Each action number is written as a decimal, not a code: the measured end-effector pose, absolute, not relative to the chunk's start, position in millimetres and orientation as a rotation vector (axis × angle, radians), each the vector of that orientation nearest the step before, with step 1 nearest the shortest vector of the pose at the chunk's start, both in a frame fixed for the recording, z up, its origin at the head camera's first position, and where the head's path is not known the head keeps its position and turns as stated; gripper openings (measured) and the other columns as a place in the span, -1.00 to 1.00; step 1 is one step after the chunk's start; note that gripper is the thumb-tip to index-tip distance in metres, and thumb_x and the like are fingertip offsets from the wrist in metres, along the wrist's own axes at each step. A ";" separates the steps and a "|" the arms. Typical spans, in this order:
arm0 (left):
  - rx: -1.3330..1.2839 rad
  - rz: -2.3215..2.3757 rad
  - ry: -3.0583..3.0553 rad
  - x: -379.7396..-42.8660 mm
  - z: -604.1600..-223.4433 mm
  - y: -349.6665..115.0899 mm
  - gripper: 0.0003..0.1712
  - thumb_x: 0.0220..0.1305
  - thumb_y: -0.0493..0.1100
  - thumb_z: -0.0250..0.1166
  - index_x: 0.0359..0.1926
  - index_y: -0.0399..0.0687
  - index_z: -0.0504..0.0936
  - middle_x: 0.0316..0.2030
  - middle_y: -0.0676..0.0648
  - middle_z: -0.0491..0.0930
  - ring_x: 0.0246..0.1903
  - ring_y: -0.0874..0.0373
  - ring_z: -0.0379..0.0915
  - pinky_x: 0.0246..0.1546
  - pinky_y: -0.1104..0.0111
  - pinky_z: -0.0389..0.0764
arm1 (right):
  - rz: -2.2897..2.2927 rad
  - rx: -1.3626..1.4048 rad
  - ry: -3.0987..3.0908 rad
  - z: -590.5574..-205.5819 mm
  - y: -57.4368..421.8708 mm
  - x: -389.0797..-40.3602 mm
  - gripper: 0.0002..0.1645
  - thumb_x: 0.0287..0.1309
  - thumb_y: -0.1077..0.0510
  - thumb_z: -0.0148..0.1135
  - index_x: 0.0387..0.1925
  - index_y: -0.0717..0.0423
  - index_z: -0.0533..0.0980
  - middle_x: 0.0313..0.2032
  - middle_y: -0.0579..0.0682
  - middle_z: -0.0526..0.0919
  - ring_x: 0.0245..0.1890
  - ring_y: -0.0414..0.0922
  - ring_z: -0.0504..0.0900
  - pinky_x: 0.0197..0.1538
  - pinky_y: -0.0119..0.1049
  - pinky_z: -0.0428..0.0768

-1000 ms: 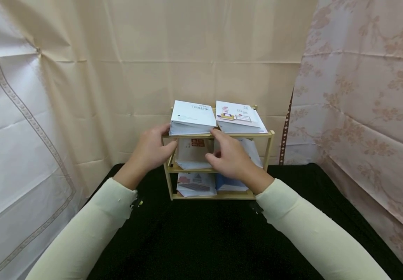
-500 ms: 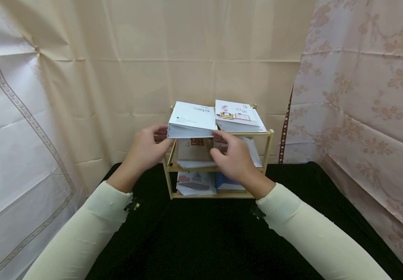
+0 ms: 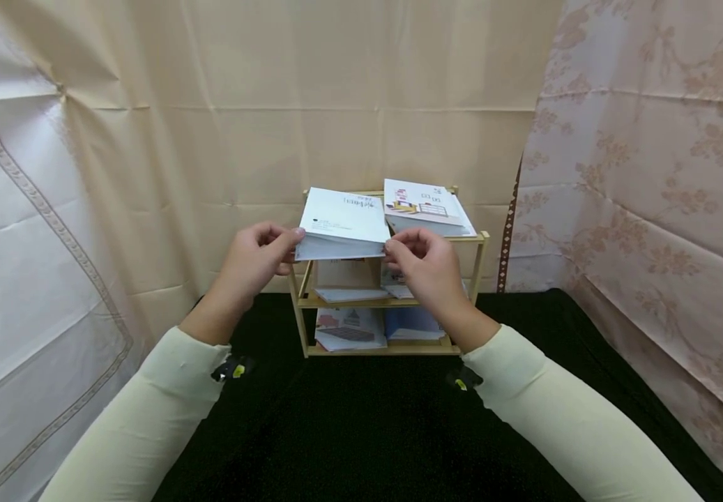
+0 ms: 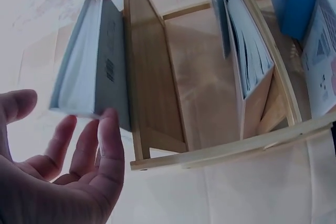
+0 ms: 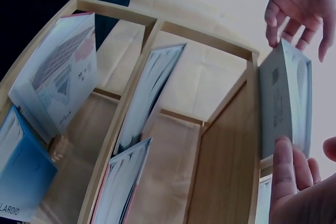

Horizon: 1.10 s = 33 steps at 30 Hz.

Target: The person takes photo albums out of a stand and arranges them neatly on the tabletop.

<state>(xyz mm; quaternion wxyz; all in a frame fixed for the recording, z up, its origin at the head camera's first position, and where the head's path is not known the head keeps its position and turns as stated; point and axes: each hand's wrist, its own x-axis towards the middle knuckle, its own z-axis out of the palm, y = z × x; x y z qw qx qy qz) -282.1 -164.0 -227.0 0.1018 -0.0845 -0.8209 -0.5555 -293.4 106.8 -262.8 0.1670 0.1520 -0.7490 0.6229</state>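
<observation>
A white photo album [image 3: 344, 216] lies at the upper left of a small wooden shelf [image 3: 392, 354], its near edge jutting past the front of the top tier. My left hand [image 3: 256, 258] holds its near left corner, thumb at the cover and fingers beneath. At the near right corner, my right hand [image 3: 427, 268] pinches the edge. Both wrist views show fingertips against the underside of the album [image 4: 110, 61]. A second album with a pink and yellow picture [image 3: 420, 202] rests beside it on top.
More albums lean on the lower tiers, among them a blue one [image 3: 411, 326] and one with a building picture [image 3: 351, 329]. The shelf stands on a black cloth [image 3: 361, 425]. Beige curtain [image 3: 223, 153] hangs behind, with patterned cloth [image 3: 656, 174] at right.
The white album has slid toward me, past the shelf's front edge. Both hands have come back with it, and their thumbs have closed in on its near corners.
</observation>
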 end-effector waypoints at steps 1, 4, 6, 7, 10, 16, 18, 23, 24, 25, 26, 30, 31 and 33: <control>-0.236 -1.661 -2.429 -281.8 -226.6 -164.5 -0.42 0.44 0.23 0.26 -0.04 -0.27 0.58 -0.11 -0.17 0.59 -0.23 0.11 0.63 -0.26 0.36 0.75 | 1.798 0.405 -2.133 -262.0 107.6 -293.7 -0.71 0.37 -0.04 0.33 -0.14 0.12 0.61 -0.21 0.10 0.77 -0.29 -0.09 0.81 -0.29 -0.27 0.76; -0.195 -1.687 -2.465 -280.7 -225.3 -165.4 -0.30 0.38 0.38 0.23 -0.07 -0.24 0.58 -0.09 -0.15 0.61 -0.17 0.05 0.64 -0.29 0.38 0.72 | 1.871 0.346 -2.133 -260.6 110.0 -295.1 -0.63 0.33 -0.13 0.37 -0.18 0.11 0.61 -0.24 0.09 0.79 -0.34 -0.09 0.82 -0.37 -0.25 0.75; -0.169 -1.693 -2.488 -280.2 -224.5 -165.9 -0.25 0.36 0.43 0.21 -0.04 -0.22 0.59 -0.08 -0.15 0.62 -0.16 0.04 0.64 -0.31 0.38 0.70 | 1.930 0.331 -2.119 -259.7 110.4 -296.5 -0.61 0.31 -0.13 0.40 -0.19 0.13 0.61 -0.26 0.10 0.79 -0.36 -0.09 0.82 -0.35 -0.24 0.77; -0.158 -1.701 -2.498 -280.3 -224.3 -166.2 -0.24 0.35 0.44 0.20 -0.03 -0.22 0.59 -0.07 -0.15 0.62 -0.17 0.06 0.63 -0.30 0.38 0.70 | 1.962 0.328 -2.107 -259.4 110.5 -297.2 -0.60 0.29 -0.12 0.41 -0.20 0.14 0.61 -0.28 0.10 0.79 -0.37 -0.08 0.82 -0.30 -0.20 0.79; -0.144 -1.733 -2.509 -280.3 -224.1 -166.4 -0.22 0.36 0.42 0.22 0.03 -0.25 0.58 -0.07 -0.15 0.60 -0.23 0.12 0.62 -0.27 0.36 0.73 | 2.030 0.328 -2.078 -257.8 110.4 -298.8 -0.62 0.26 -0.07 0.46 -0.23 0.17 0.61 -0.33 0.09 0.78 -0.39 -0.06 0.82 -0.18 -0.08 0.81; -0.159 -1.872 -2.489 -279.6 -226.6 -169.4 -0.22 0.39 0.32 0.27 0.16 -0.34 0.52 -0.10 -0.14 0.60 -0.40 0.22 0.62 -0.26 0.36 0.77 | 2.130 0.300 -2.105 -255.2 111.9 -295.8 -0.65 0.21 0.02 0.50 -0.22 0.17 0.55 -0.33 0.04 0.74 -0.37 0.00 0.81 -0.14 -0.07 0.81; -0.168 -1.923 -2.476 -278.5 -228.0 -171.2 -0.23 0.40 0.28 0.27 0.19 -0.36 0.49 -0.09 -0.14 0.60 -0.40 0.23 0.65 -0.25 0.38 0.77 | 2.182 0.287 -2.125 -255.2 112.5 -293.7 -0.64 0.22 0.04 0.50 -0.16 0.17 0.54 -0.28 0.04 0.70 -0.33 0.01 0.81 -0.11 -0.10 0.81; -0.169 -1.980 -2.468 -272.2 -231.9 -176.3 -0.27 0.43 0.18 0.28 0.25 -0.39 0.47 0.01 -0.19 0.61 -0.32 0.18 0.72 -0.20 0.36 0.78 | 2.266 0.270 -2.206 -257.3 113.4 -289.6 -0.53 0.24 0.03 0.48 0.05 0.19 0.54 -0.14 0.06 0.69 -0.29 0.00 0.81 -0.15 -0.20 0.81; -0.165 -1.978 -2.469 -270.2 -232.4 -177.2 -0.28 0.42 0.17 0.29 0.25 -0.39 0.47 0.01 -0.21 0.61 -0.30 0.17 0.73 -0.19 0.36 0.78 | 2.274 0.270 -2.224 -258.1 113.4 -288.8 -0.49 0.24 0.02 0.48 0.09 0.19 0.54 -0.11 0.08 0.70 -0.28 0.00 0.81 -0.16 -0.21 0.81; -0.162 -1.971 -2.472 -268.4 -233.0 -178.1 -0.28 0.41 0.15 0.30 0.25 -0.39 0.47 0.02 -0.22 0.62 -0.30 0.16 0.73 -0.19 0.35 0.78 | 2.278 0.274 -2.244 -258.8 113.5 -287.8 -0.47 0.24 0.01 0.48 0.13 0.18 0.54 -0.08 0.10 0.71 -0.26 -0.01 0.81 -0.15 -0.20 0.80; -0.161 -1.962 -2.476 -266.4 -233.6 -178.8 -0.29 0.41 0.14 0.31 0.25 -0.39 0.48 0.01 -0.22 0.63 -0.31 0.17 0.73 -0.18 0.35 0.78 | 2.280 0.277 -2.261 -259.5 113.5 -286.7 -0.45 0.25 0.00 0.47 0.16 0.17 0.55 -0.05 0.11 0.72 -0.25 0.00 0.81 -0.11 -0.18 0.80; -0.156 -1.920 -2.499 -258.8 -234.4 -180.8 -0.28 0.38 0.11 0.33 0.30 -0.37 0.47 -0.01 -0.22 0.67 -0.30 0.16 0.74 -0.19 0.35 0.79 | 2.279 0.310 -2.296 -261.7 113.9 -282.3 -0.39 0.27 -0.01 0.46 0.24 0.20 0.55 0.04 0.16 0.72 -0.22 -0.03 0.81 -0.01 -0.12 0.78; -0.152 -1.911 -2.505 -257.5 -235.0 -181.5 -0.27 0.38 0.11 0.34 0.31 -0.36 0.47 0.00 -0.22 0.67 -0.30 0.17 0.75 -0.20 0.34 0.79 | 2.275 0.322 -2.302 -262.1 114.1 -281.2 -0.39 0.28 0.00 0.45 0.25 0.20 0.54 0.04 0.16 0.73 -0.22 -0.04 0.81 -0.01 -0.13 0.78; -0.148 -1.900 -2.515 -254.1 -236.1 -183.1 -0.26 0.37 0.10 0.34 0.33 -0.37 0.46 0.01 -0.22 0.68 -0.29 0.16 0.75 -0.20 0.34 0.79 | 2.276 0.341 -2.308 -263.1 113.6 -279.3 -0.39 0.28 0.01 0.45 0.25 0.23 0.55 0.01 0.16 0.75 -0.24 -0.07 0.81 -0.04 -0.16 0.79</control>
